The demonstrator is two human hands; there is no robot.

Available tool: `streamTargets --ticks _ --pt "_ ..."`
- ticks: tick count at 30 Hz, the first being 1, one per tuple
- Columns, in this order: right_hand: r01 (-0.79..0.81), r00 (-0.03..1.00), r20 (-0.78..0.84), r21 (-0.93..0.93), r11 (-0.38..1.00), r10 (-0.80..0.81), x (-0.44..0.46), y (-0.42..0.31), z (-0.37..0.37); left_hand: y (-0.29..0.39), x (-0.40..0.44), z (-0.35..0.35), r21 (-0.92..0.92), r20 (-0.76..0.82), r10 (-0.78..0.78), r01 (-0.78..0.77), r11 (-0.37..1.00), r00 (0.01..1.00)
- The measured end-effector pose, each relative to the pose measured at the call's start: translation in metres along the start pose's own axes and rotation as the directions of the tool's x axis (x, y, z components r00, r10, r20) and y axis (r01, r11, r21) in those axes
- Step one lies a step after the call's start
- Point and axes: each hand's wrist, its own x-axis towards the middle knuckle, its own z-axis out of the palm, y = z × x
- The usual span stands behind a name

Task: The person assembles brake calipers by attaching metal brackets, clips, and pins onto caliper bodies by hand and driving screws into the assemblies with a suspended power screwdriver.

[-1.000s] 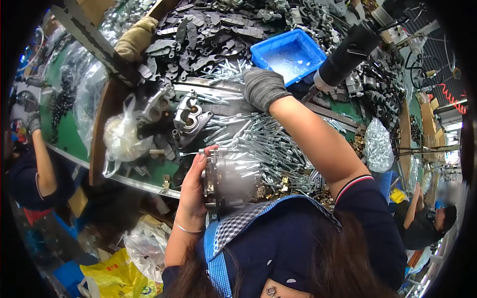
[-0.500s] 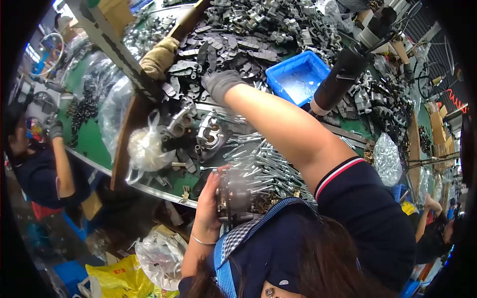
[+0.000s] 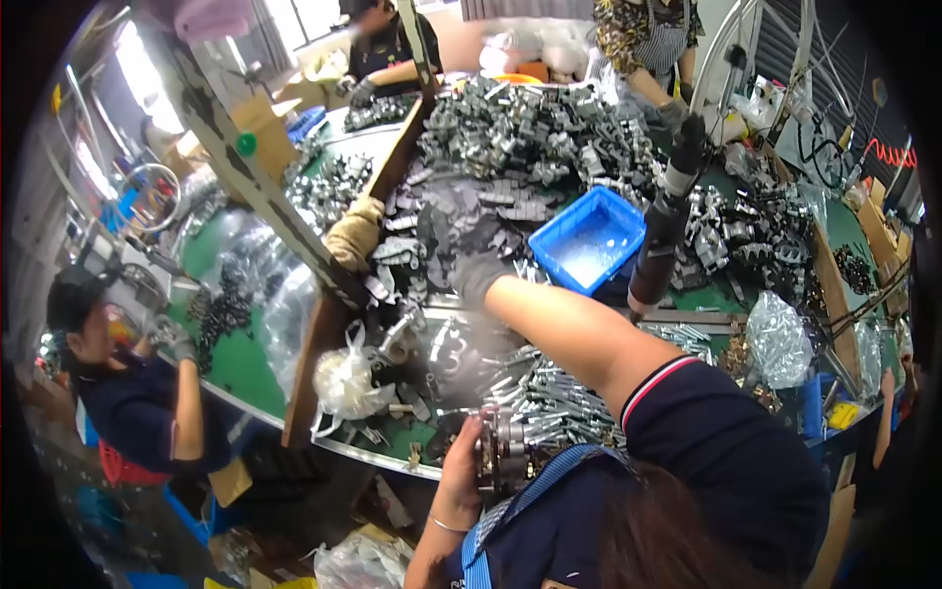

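Observation:
Near the table's front edge, my left hand (image 3: 459, 471) is closed around a metal brake caliper (image 3: 502, 450), held close to my body. My right hand (image 3: 478, 278), in a grey glove, reaches forward to the near side of a heap of dark brake pads (image 3: 510, 204). Its fingers are blurred and partly hidden among the pads, so I cannot see whether they grip one. Silvery bolts or pins (image 3: 574, 404) lie in a pile under my right forearm. Another caliper (image 3: 446, 346), blurred, rests on the table between my hands.
A blue tray (image 3: 589, 240) stands right of my right hand, beside a dark hanging tool (image 3: 667, 211). Metal castings (image 3: 540, 133) are heaped behind. A tied plastic bag (image 3: 351, 383) sits by a wooden divider (image 3: 312, 368). Co-workers are at the left and back.
The view has tilted up, bringing people at the back into sight. My right hand stays at the brake pads, and my left hand still holds the brake caliper.

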Motion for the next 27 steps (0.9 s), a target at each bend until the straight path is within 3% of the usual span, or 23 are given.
streamTargets --ticks 3,6,7,9,10,11,12,13,14,15,16,17,18,19,21,23,25,27 --pt "0.027 0.999 0.042 -0.016 1.000 -0.026 -0.004 -0.003 -0.003 -0.005 0.001 -0.001 0.020 -0.044 -0.031 0.032 0.999 0.999" --pt "-0.143 0.989 -0.029 0.013 0.990 0.144 -0.013 -0.004 -0.002 -0.003 -0.003 0.005 0.055 0.007 -0.065 0.064 0.996 0.998" --pt "-0.040 0.985 0.161 -0.095 0.995 0.055 -0.006 0.005 -0.005 -0.002 -0.004 0.007 0.069 0.013 -0.070 0.069 0.995 0.997" --pt "-0.224 0.954 -0.145 0.239 0.945 0.263 -0.018 0.011 -0.014 0.007 -0.016 0.031 0.203 -0.122 -0.017 0.042 0.978 0.992" --pt "-0.126 0.866 -0.436 0.281 0.951 0.244 -0.011 0.028 0.006 0.004 -0.009 0.022 0.130 -0.133 -0.054 0.071 0.989 0.990" --pt "0.042 0.930 -0.336 0.496 0.867 0.147 -0.035 0.031 -0.015 0.004 -0.007 0.024 0.111 -0.129 -0.020 0.035 0.993 0.991" --pt "0.133 0.972 -0.229 0.705 0.696 0.047 -0.062 0.033 -0.039 0.000 0.001 0.014 0.177 -0.128 0.015 0.008 0.984 0.992" --pt "0.093 0.989 -0.149 0.725 0.682 0.022 -0.099 0.030 -0.050 0.004 0.001 0.022 0.115 -0.041 -0.081 0.085 0.990 0.996" --pt "0.251 0.966 -0.206 0.895 0.369 -0.157 -0.132 0.033 -0.059 0.004 0.002 0.024 0.224 -0.023 -0.030 0.034 0.974 0.999" --pt "0.326 0.909 -0.318 0.945 -0.013 -0.268 -0.155 0.037 -0.056 0.006 0.006 0.023 0.213 0.018 -0.097 0.091 0.973 0.995" --pt "0.196 0.944 -0.257 0.941 -0.277 -0.205 -0.171 0.041 -0.044 0.006 0.009 0.031 0.102 0.099 -0.130 0.120 0.988 0.987" --pt "0.233 0.940 -0.262 0.961 -0.148 -0.219 -0.193 0.035 -0.050 0.001 0.021 0.021 0.208 0.168 -0.131 0.094 0.973 0.977" --pt "0.270 0.935 -0.267 0.963 -0.018 -0.232 -0.214 0.029 -0.056 -0.001 0.025 0.028 0.197 0.137 -0.162 0.133 0.971 0.977" --pt "0.293 0.890 -0.384 0.895 -0.337 -0.247 -0.224 0.025 -0.031 -0.002 0.026 0.036 0.195 0.110 -0.194 0.170 0.966 0.975" --pt "0.296 0.894 -0.270 0.955 0.021 -0.357 -0.234 0.021 -0.020 -0.010 0.035 0.033 0.203 0.145 -0.249 0.217 0.955 0.958" --pt "0.279 0.926 -0.224 0.948 0.152 -0.303 -0.239 0.010 -0.015 -0.021 0.047 0.026 0.299 0.141 -0.235 0.185 0.936 0.962" --pt "0.306 0.922 -0.242 0.934 0.183 -0.303 -0.238 0.010 -0.003 -0.021 0.045 0.029 0.306 0.152 -0.313 0.256 0.917 0.937" --pt "0.303 0.947 -0.222 0.856 0.418 -0.231 -0.244 0.008 -0.007 -0.023 0.042 0.031 0.355 0.176 -0.307 0.230 0.906 0.935"
